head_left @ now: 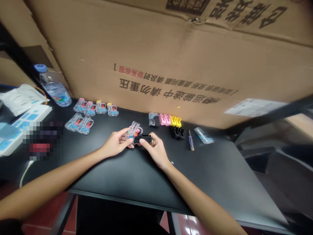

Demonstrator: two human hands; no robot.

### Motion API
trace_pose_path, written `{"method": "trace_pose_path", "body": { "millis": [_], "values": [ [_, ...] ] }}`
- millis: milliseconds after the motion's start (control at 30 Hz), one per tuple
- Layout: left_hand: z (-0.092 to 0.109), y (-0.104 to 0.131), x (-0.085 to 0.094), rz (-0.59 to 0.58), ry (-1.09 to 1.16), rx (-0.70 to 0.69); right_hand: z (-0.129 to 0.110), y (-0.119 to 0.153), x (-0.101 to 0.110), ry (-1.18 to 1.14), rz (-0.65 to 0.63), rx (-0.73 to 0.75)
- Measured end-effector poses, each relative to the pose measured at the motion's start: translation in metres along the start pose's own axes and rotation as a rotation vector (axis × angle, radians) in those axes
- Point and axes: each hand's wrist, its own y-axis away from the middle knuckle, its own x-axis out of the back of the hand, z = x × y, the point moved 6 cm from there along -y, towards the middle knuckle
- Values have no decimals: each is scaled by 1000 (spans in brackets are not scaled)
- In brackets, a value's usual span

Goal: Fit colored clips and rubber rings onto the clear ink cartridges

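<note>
The left hand (118,142) is closed around a clear plastic clip (133,129) with a small red piece in it, the thumb pressing along its lower edge and the fingers curled behind. The right hand (157,151) grasps a black part (144,139) in a pinch, its thumb on the near side and its fingers bent round the far end. The hands are apart but near each other, and the clip and the black part meet between them, above the middle of the black table (117,176); whether the two are joined cannot be told. Beyond the left hand, four similar clips (101,107) stand in a row, two with pink tops and two with yellow, and two more clear ones (85,125) lie on the nearer side of that row. Beyond the right hand are a clear-and-black piece (154,120), pink holders (165,119) and yellow holders (176,121) side by side, with black holders (177,133) just in front. Farther right lie a screwdriver (191,142) and a small transparent packet (203,135). At the far left are a blue-capped bottle (57,91), a white plastic bag (23,98) and a white power strip (29,120). A large cardboard sheet (146,45) with printed lettering rises behind the table.
</note>
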Motion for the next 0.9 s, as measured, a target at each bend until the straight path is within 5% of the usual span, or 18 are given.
{"method": "trace_pose_path", "body": {
  "millis": [667,900],
  "values": [
    [11,7,0,-52,14,-21,-4,4,-5,-52,-40,71],
    [13,7,2,-23,-69,-43,-11,6,1,101,-42,246]
  ]
}}
